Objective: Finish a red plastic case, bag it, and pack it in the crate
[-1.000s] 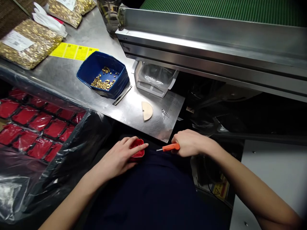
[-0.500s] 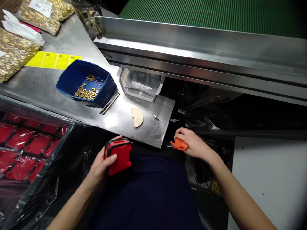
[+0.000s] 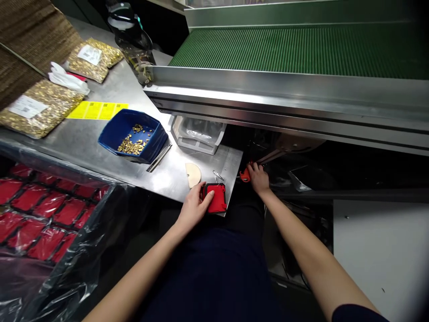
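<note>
My left hand (image 3: pixel 193 206) grips a small red and black plastic case (image 3: pixel 217 199) by its left side, thumb on the red face, at the front right corner of the metal table (image 3: pixel 174 185). Just beyond the table's right edge, my right hand (image 3: pixel 259 178) is closed around an orange plastic tool (image 3: pixel 245 175) with a thin metal tip pointing left. Near the case lie a pale half-round piece (image 3: pixel 193 173) and a few small shiny metal pieces (image 3: pixel 218 175). Further left, a blue bin (image 3: pixel 158 144) holds small brass-coloured pieces (image 3: pixel 133 146).
A slim metallic pen-like tool (image 3: pixel 159 157) lies by the blue bin. A grey bin (image 3: pixel 194 145) sits partly under the green conveyor's metal frame (image 3: pixel 268 112). At left are bags of brass pieces (image 3: pixel 50 107), yellow labels (image 3: pixel 97 110) and a plastic-lined crate of red parts (image 3: pixel 107 199).
My left hand has carried the red and black case right and forward to the table corner. My right hand, still on the orange tool, has moved forward. The view has tilted up.
</note>
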Motion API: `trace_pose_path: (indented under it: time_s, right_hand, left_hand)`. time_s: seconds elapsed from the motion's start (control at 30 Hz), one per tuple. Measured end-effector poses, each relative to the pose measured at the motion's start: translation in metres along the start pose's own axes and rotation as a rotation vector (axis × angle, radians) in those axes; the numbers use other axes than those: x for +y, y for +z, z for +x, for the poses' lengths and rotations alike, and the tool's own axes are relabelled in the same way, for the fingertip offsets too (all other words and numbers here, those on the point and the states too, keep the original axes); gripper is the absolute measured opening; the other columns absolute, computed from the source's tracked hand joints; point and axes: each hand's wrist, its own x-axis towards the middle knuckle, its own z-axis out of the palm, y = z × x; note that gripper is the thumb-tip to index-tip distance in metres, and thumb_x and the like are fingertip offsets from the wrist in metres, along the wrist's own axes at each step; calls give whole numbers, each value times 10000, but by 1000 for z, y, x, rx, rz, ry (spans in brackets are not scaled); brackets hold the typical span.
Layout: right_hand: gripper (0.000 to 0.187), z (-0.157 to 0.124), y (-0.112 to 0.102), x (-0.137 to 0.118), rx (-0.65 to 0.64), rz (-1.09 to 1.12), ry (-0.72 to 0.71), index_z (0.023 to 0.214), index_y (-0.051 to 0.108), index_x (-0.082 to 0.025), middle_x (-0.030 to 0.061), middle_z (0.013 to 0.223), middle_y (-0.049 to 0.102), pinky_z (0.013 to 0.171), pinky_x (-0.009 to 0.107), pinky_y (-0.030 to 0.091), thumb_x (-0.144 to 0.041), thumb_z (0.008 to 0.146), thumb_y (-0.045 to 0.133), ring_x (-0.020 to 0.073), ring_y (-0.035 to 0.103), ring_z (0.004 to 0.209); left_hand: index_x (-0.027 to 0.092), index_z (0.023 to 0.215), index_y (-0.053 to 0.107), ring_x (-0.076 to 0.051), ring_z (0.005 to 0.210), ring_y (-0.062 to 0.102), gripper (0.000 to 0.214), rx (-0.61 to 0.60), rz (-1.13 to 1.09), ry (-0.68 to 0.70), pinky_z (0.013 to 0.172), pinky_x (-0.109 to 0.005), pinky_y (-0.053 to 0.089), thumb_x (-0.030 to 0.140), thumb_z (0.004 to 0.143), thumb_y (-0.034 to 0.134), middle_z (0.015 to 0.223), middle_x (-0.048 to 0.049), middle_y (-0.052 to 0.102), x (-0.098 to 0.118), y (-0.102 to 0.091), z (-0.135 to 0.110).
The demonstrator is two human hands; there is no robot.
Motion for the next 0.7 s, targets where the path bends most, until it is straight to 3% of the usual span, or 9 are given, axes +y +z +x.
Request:
trace_pose_path:
  time_s: [0.1,0.2,0.33,0.43,0.53,0.6,0.7]
  right_hand:
    - [488,-5,13,2,42,20,2,1487,472,-183,185,1336,560,840,370,474,-132,1026,320,305,489,1148]
    - [511,-8,25,6,79,58,30,1515,435,-177,191,1369,541,897,377,488,-135,1010,364,307,489,1200]
    - [534,-17,38,14,136,134,127,1521,401,-180,192,1420,486,905,372,509,-147,988,400,310,506,1230]
    - [574,-25,45,15,177,207,195,1523,368,-187,189,1443,446,906,367,519,-142,955,439,311,499,1268]
    - [611,-28,51,13,206,282,264,1511,363,-178,197,1427,430,896,368,529,-128,914,481,309,519,1252]
    - [629,-28,54,10,222,328,314,1512,356,-175,198,1398,434,881,372,536,-135,901,501,308,545,1213]
    - [657,-28,59,7,246,391,404,1513,353,-183,188,1366,433,831,363,545,-168,882,538,306,581,1153]
  left_hand:
    - [228,1347,612,-350,1170,585,510,51,162,105,1121,-496,385,487,914,682,1223,-133,639,5,-2,0]
    - [237,1349,596,-284,1063,616,450,84,273,184,1039,-439,458,433,946,633,1287,-125,586,9,-4,-5]
    - [237,1211,650,-212,938,632,313,104,369,222,922,-341,507,426,973,573,1145,-76,645,-1,-29,-28]
    - [218,975,695,-200,844,645,279,108,449,153,831,-311,511,461,968,557,932,-42,690,-35,-66,-52]
    - [193,922,689,-175,668,603,301,177,551,-18,677,-314,497,450,982,544,816,-22,684,-85,-103,-56]
    - [162,949,680,-173,663,608,299,243,610,-146,702,-344,528,419,1009,539,798,-18,670,-117,-119,-38]
    - [150,1085,667,-216,921,681,257,249,640,-258,847,-418,577,386,997,614,1044,-67,699,-148,-124,13]
